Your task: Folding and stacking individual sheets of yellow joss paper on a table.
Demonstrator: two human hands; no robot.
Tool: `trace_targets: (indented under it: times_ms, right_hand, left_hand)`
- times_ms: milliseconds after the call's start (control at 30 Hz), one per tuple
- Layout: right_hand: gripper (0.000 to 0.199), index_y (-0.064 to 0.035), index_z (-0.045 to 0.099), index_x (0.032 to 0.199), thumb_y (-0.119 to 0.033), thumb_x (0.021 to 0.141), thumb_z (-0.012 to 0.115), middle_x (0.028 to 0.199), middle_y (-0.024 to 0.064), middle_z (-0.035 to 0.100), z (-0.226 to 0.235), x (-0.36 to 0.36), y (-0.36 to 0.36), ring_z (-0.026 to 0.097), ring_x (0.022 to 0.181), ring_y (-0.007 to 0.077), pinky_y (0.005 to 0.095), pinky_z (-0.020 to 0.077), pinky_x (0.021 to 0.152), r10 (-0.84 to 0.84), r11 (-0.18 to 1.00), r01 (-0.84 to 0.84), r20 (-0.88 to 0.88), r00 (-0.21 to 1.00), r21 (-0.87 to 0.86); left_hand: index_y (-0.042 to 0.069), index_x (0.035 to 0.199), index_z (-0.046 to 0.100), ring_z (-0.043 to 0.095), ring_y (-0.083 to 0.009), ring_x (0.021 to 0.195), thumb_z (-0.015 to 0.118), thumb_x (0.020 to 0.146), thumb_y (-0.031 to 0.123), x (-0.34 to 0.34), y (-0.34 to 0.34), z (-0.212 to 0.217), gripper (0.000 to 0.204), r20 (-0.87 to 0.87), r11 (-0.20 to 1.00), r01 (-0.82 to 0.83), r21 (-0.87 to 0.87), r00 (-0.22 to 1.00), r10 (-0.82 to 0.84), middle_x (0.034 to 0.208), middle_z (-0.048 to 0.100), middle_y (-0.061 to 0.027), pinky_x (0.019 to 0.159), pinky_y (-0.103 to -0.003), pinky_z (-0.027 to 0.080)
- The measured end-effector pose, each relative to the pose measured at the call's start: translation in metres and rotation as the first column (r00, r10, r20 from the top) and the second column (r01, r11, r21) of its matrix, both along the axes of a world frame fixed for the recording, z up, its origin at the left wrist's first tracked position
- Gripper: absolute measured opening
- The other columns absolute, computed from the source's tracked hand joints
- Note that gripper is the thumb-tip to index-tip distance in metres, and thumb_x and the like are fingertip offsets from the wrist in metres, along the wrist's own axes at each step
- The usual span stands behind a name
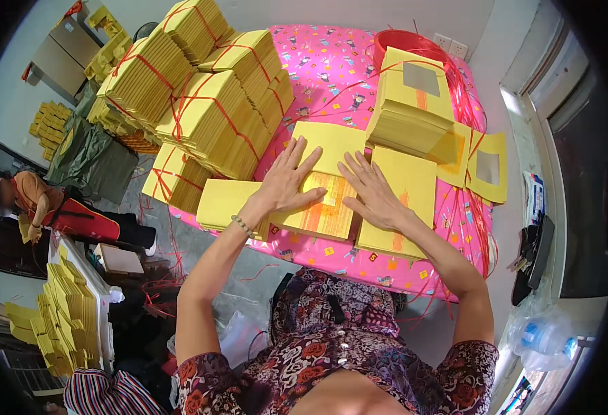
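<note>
My left hand point(288, 181) lies flat, fingers spread, on the left part of a yellow paper sheet point(331, 142) over the middle stack. My right hand point(376, 194) is also flat and open. Its fingertips reach the sheet's right edge, while the palm rests over the neighbouring yellow stack point(404, 180). Between my hands shows a shiny gold square with orange streaks point(326, 197) on the middle stack. Another low yellow stack point(228, 207) sits by my left wrist. Neither hand holds anything.
Bundles tied with red ribbon point(214, 104) rise at the left of the pink patterned cloth point(331, 62). A tall yellow stack point(414, 104) and a red tub point(414, 43) stand far right. Red strips hang nearby. At left, another person point(41, 200) handles yellow paper.
</note>
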State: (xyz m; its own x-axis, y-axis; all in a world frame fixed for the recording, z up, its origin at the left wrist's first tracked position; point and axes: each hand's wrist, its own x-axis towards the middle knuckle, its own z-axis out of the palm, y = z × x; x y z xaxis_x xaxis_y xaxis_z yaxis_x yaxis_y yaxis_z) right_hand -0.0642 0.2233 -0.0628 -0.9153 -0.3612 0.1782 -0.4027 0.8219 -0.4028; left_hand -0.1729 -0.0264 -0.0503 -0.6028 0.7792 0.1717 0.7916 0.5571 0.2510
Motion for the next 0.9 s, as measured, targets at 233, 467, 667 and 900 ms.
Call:
trace_targets:
  times_ms: [233, 467, 667, 900]
  right_hand:
    - [0.064, -0.0117, 0.035, 0.153, -0.049, 0.102, 0.044, 0.159, 0.0123, 0.032, 0.018, -0.007, -0.002, 0.023, 0.149, 0.0315, 0.0571, 0.0181, 0.119, -0.027, 0.998, 0.028, -0.031, 0.999, 0.063]
    - [0.046, -0.0050, 0.059, 0.130, -0.033, 0.093, 0.065, 0.134, 0.0133, 0.061, 0.013, -0.031, 0.001, 0.052, 0.130, 0.0303, 0.0487, 0.0341, 0.113, -0.052, 0.997, 0.066, -0.291, 0.955, 0.040]
    - [0.029, -0.0037, 0.068, 0.108, -0.026, 0.090, 0.069, 0.107, 0.0123, 0.072, 0.006, -0.042, 0.005, 0.069, 0.104, 0.0289, 0.0414, 0.0527, 0.092, -0.002, 1.000, -0.011, -0.521, 0.854, -0.021]
    - [0.028, -0.0037, 0.069, 0.108, -0.026, 0.092, 0.067, 0.114, 0.0124, 0.071, 0.006, -0.033, 0.004, 0.067, 0.110, 0.0275, 0.0414, 0.0503, 0.097, -0.058, 0.998, 0.045, -0.549, 0.833, -0.037]
  left_hand:
    - [0.017, 0.156, 0.029, 0.013, -0.0457, 0.149, 0.052, 0.092, 0.064, -0.004, -0.004, 0.003, 0.083, 0.091, 1.000, -0.008, 0.023, 0.996, 0.006, 0.158, 0.020, -0.0303, 0.120, -0.052, 0.021]
    - [0.006, 0.147, 0.041, 0.033, -0.0434, 0.141, 0.052, 0.099, 0.042, -0.020, -0.010, 0.012, 0.061, 0.260, 0.913, -0.204, 0.354, 0.959, 0.114, 0.150, 0.036, -0.0302, 0.115, -0.048, 0.030]
    - [0.000, 0.141, 0.042, 0.059, -0.0422, 0.110, 0.056, 0.097, 0.039, -0.006, -0.006, 0.025, 0.060, 0.223, 0.837, -0.464, 0.291, 0.883, 0.412, 0.123, 0.053, -0.0270, 0.089, -0.049, 0.048]
    - [-0.005, 0.141, 0.036, 0.071, -0.0267, 0.079, 0.060, 0.098, 0.022, -0.009, 0.009, 0.032, 0.056, 0.846, 0.634, -0.676, 0.376, 0.529, 0.063, 0.112, 0.062, -0.0191, 0.069, -0.034, 0.058]
